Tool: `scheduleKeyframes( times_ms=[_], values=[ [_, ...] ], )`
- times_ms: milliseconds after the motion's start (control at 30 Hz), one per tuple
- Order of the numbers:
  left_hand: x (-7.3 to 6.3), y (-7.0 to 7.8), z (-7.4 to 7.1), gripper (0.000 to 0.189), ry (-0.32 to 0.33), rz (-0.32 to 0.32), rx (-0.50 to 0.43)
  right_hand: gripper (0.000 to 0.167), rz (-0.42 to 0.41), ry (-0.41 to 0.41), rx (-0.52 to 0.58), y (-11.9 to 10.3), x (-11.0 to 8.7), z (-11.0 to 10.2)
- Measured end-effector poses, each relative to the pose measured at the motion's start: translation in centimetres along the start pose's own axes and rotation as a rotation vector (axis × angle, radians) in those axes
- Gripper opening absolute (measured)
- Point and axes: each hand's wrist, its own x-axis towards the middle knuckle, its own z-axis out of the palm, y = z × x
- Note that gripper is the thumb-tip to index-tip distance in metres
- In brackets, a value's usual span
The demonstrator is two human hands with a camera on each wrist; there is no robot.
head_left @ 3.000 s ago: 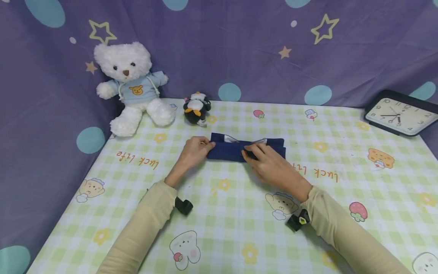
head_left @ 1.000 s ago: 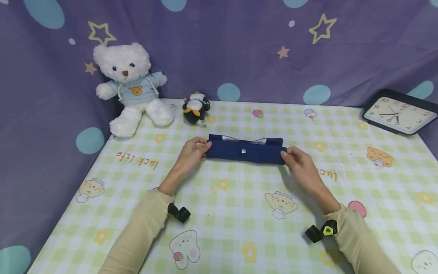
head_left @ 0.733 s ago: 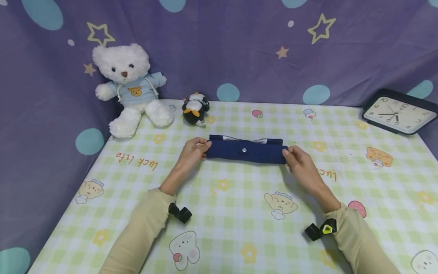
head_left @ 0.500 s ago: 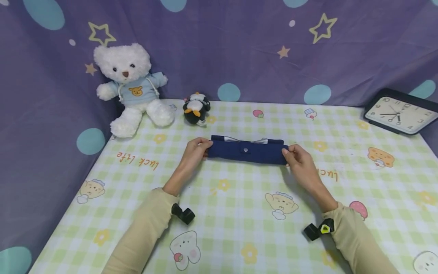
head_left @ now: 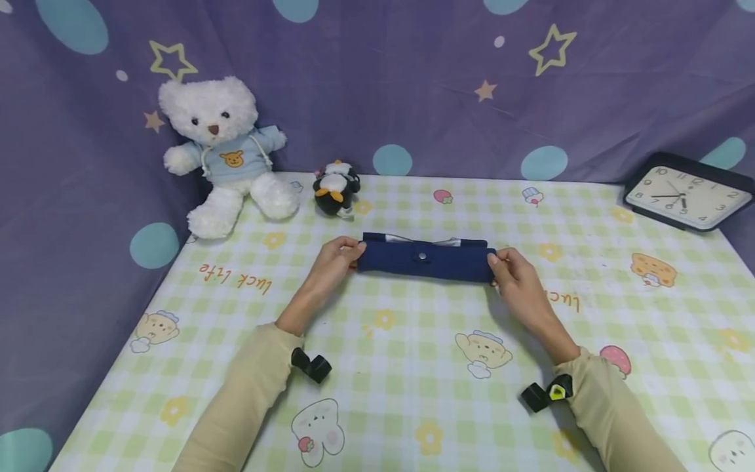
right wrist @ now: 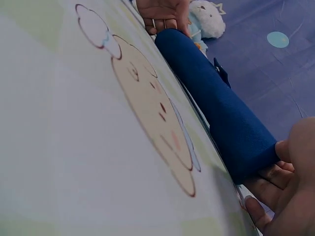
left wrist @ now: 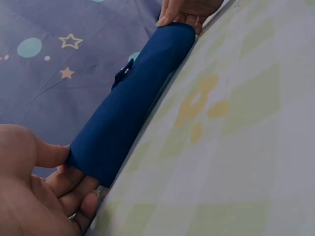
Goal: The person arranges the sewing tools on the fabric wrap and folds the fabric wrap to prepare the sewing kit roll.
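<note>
Between my two hands lies a navy-blue fabric roll, long and flat, with a silver snap button on a small tab at its middle. Some whitish material shows along its far edge. My left hand pinches the left end, thumb on top and fingers underneath, as the left wrist view shows. At the other end my right hand grips in the same way. In the right wrist view the roll looks rounded and close over the tabletop, its tab standing up on the far side.
A white teddy bear in a blue top sits at the back left. Beside it is a small penguin plush. A black-framed clock leans at the back right. The checked tablecloth carries printed cartoons.
My right hand has moved from the roll's middle to its right end, uncovering the snap button. Over the last second the roll has turned slightly away, and the snap sits a little higher.
</note>
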Motion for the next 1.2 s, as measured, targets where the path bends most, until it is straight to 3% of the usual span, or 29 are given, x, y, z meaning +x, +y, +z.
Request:
scheduleKeyframes(
  times_ms=[233,433,733,933,1200],
  values=[
    [0.3,-0.2,0.0,0.028,0.011,0.048,-0.005,0.032,0.014,-0.005,0.037,0.1,0.2,0.1],
    [-0.2,-0.6,-1.0,0.033,-0.042,0.075,0.015,0.029,0.022,0.006,0.049,-0.1,-0.1,-0.2],
    [0.1,-0.9,-2.0,0.029,-0.102,0.169,0.090,0.032,-0.007,0.000,-0.011,0.0,0.1,-0.3],
    [0.3,-0.7,-2.0,0.031,-0.125,0.173,0.130,0.030,-0.018,-0.025,-0.042,-0.1,0.0,-0.3],
    [0.3,-0.5,-1.6,0.028,-0.093,0.179,0.172,0.028,-0.006,-0.025,-0.035,0.1,0.2,-0.3]
  ],
)
